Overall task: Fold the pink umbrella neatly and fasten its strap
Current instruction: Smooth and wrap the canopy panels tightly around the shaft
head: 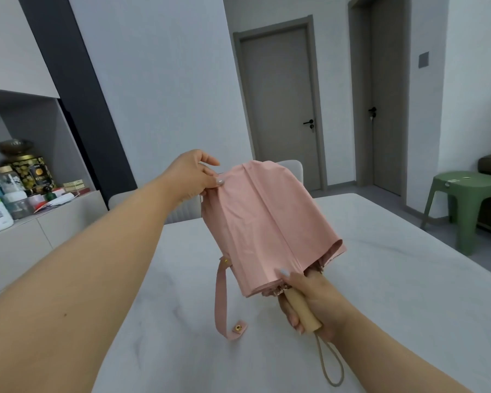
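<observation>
**Umbrella held over the table, strap hanging loose**

Umbrella [270, 222] is the landmark here: a pink, collapsed canopy that I see held in the air above the white marbled table [394, 279], tilted so its top end points away from me and up, its open hem end toward me and down. The fabric lies in long lengthwise pleats, not yet wrapped tight.

At the near, lower end of the umbrella my right hand [309, 302] is closed around the pale wooden handle [302, 310], thumb pressed up onto the hem of the canopy. A beige wrist cord [330, 361] loops down from the butt of the handle toward the table.

At the far upper left corner of the umbrella my left hand [194, 175] pinches a fold of the pink cloth between thumb and fingers (the other fingers are curled, holding nothing else that I can make out).

The strap [221, 302] hangs unfastened from the umbrella's left side, dropping to the table, its snap end [238, 328] resting on the surface just left of the handle.

Well to the right of the umbrella stands a green stool [465, 199] on the floor; well to its left, a sideboard [40, 228] crowded with jars and bottles. Behind it, two grey doors [281, 109] are shut.
</observation>
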A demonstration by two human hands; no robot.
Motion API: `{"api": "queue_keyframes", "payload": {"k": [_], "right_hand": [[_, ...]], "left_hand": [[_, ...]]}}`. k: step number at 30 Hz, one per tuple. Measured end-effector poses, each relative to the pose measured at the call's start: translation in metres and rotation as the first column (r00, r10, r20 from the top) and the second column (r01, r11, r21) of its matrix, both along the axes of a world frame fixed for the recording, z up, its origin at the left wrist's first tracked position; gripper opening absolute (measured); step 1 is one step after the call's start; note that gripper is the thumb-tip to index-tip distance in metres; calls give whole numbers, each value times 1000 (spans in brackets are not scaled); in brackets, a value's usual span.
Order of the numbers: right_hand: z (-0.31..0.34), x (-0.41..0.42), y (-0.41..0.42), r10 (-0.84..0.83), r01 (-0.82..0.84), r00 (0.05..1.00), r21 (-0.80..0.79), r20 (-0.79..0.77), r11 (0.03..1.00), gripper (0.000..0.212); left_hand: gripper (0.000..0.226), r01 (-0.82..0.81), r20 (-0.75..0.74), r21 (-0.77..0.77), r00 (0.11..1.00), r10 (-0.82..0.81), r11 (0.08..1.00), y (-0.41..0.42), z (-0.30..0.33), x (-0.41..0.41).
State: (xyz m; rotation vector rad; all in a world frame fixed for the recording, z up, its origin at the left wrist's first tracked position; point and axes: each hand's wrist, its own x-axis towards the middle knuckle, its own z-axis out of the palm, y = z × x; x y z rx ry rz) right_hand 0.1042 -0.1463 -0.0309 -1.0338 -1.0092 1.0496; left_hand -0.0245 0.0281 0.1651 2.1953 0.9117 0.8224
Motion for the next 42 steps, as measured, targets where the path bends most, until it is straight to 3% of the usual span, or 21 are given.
{"api": "queue_keyframes", "payload": {"k": [3, 6, 8, 12, 15, 18, 23, 26, 32, 36, 39, 42], "right_hand": [[0, -2, 2, -78, 80, 997, -59, 29, 995, 46], [-1, -1, 6, -156, 162, 986, -126, 56, 979, 45], [-1, 0, 7, -197, 205, 978, -147, 65, 968, 44], [0, 1, 8, -270, 284, 957, -157, 107, 946, 39], [0, 0, 8, -298, 315, 947, -162, 121, 935, 39], [1, 0, 9, -287, 301, 952, -168, 102, 939, 35], [7, 3, 6, -205, 211, 977, -164, 52, 964, 26], [9, 1, 3, -153, 160, 987, -155, 57, 975, 23], [7, -4, 3, -116, 112, 993, -215, -5, 970, 42], [5, -7, 11, -306, 302, 952, -202, 13, 932, 44], [4, -1, 14, -452, 437, 892, -253, -1, 863, 67], [6, 0, 11, -374, 353, 927, -298, -13, 887, 73]], "left_hand": [[37, -145, -4, 99, 989, 146, 985, -1, -6, 5], [36, -391, 101, 380, 918, 383, 838, -16, -13, 12], [39, -386, 164, 515, 921, 354, 766, -36, -27, 20], [47, -202, 17, 572, 972, 234, 795, -67, -75, 47], [64, -183, -74, 328, 973, 219, 927, -68, -106, 61], [85, -114, 78, -50, 990, 117, 992, -67, -121, 66], [114, -17, 324, -421, 931, 168, 907, -55, -126, 64], [110, 82, 421, -599, 879, 226, 797, -49, -128, 58], [48, 243, 570, -654, 781, 255, 717, -52, -132, 50], [34, 250, 624, -632, 725, 291, 733, -54, -132, 49], [33, 235, 638, -627, 703, 315, 743, -53, -131, 50], [32, 224, 634, -627, 703, 322, 746, -52, -133, 53]]}}
